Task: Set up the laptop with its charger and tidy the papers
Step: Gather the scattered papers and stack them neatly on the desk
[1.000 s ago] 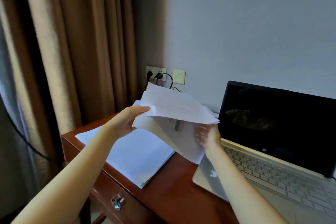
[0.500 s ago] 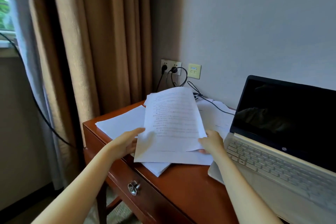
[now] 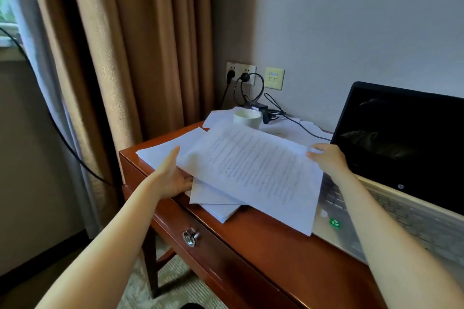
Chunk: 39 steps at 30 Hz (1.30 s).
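A stack of printed white papers (image 3: 253,170) is held flat just above the wooden desk (image 3: 263,246). My left hand (image 3: 173,175) holds its left edge, fingers underneath and thumb up along the side. My right hand (image 3: 326,158) grips its far right corner. More white sheets (image 3: 163,150) lie on the desk beneath and to the left. The open laptop (image 3: 401,158) with a dark screen sits at the right; the held stack overlaps its keyboard corner. The black charger brick (image 3: 261,109) lies at the back, its cable (image 3: 298,125) running toward the laptop and its plug in the wall socket (image 3: 244,75).
A white cup (image 3: 247,118) stands on papers at the back of the desk. Brown curtains (image 3: 138,45) hang at the left beside the desk. A drawer with a metal pull (image 3: 190,237) faces me. A black cord (image 3: 62,140) hangs across the window side.
The stack was tilted up in both hands; now it lies lower and flatter, spread over the desk and laptop corner. The white cup and charger brick have come into view.
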### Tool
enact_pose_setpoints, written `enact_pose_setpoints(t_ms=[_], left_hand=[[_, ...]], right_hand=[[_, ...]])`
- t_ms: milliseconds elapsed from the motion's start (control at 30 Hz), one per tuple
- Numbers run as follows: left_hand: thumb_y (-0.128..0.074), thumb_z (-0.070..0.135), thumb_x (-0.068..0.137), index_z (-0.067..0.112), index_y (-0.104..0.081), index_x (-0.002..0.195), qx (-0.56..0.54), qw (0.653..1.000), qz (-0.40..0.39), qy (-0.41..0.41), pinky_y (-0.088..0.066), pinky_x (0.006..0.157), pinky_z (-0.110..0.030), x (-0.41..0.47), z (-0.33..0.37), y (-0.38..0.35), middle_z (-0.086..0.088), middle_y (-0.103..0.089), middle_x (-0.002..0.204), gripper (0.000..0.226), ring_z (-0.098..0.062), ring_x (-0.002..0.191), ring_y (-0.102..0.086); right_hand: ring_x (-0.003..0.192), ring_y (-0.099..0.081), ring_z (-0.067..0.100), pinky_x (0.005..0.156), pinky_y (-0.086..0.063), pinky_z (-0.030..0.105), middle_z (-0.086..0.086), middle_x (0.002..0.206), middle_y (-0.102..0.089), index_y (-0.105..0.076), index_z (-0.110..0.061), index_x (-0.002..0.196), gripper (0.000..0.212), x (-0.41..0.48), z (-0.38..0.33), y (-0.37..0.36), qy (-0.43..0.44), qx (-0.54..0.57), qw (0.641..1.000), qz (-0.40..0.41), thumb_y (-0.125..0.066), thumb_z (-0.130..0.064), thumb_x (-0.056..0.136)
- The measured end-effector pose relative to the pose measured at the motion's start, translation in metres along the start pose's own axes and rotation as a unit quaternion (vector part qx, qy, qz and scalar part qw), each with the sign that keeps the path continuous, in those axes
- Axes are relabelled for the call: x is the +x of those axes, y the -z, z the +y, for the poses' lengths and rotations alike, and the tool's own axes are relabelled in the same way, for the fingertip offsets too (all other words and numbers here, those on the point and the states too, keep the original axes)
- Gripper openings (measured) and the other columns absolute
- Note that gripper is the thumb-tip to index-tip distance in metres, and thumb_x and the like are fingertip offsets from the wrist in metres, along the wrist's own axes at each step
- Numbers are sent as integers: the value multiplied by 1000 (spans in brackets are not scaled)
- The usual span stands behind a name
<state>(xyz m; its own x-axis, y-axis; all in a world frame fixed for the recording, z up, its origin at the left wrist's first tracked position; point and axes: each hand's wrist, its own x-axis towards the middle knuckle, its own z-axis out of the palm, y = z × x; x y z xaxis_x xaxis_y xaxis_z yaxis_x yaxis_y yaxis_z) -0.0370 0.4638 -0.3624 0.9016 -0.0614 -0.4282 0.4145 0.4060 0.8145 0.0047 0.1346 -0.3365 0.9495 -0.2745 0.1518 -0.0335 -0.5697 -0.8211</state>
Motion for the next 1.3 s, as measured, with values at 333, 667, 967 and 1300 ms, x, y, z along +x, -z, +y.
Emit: enact_pose_setpoints(t_ms=[333,667,967,1300], left_hand=[[-63,29,87,3,-43,132,225,973,56,-8,-47,86,-26,-2,-1,-9,-8,-55,120,55,-19,103,-55],[-59,19,92,14,-48,133,330,932,95,-121,-46,98,-37,-5,-9,-7,-9,-55,127,43,-26,113,-56],[-53,15,95,19,-53,116,279,918,113,-259,-48,91,-42,-22,36,14,-7,-59,113,22,-26,103,-59],[-61,1,86,11,-54,108,201,916,62,-342,-50,87,-41,-25,60,7,-2,-62,95,25,-21,89,-61]], right_hand=[[79,-49,25,52,-35,17,21,115,-58,-62,0,109,21,3,-25,-14,41,-3,997,65,-52,1,90],[127,-41,26,85,-36,25,11,148,-32,-26,-12,143,70,-7,-26,-26,-8,67,998,-6,-67,-22,86],[82,-69,14,70,-56,25,5,101,-69,-50,2,128,41,-18,-24,-12,-51,284,937,-199,-59,-7,89],[83,-61,5,64,-51,9,2,106,-62,-56,-12,110,24,-28,-60,-17,109,306,943,-67,-60,-4,88]])
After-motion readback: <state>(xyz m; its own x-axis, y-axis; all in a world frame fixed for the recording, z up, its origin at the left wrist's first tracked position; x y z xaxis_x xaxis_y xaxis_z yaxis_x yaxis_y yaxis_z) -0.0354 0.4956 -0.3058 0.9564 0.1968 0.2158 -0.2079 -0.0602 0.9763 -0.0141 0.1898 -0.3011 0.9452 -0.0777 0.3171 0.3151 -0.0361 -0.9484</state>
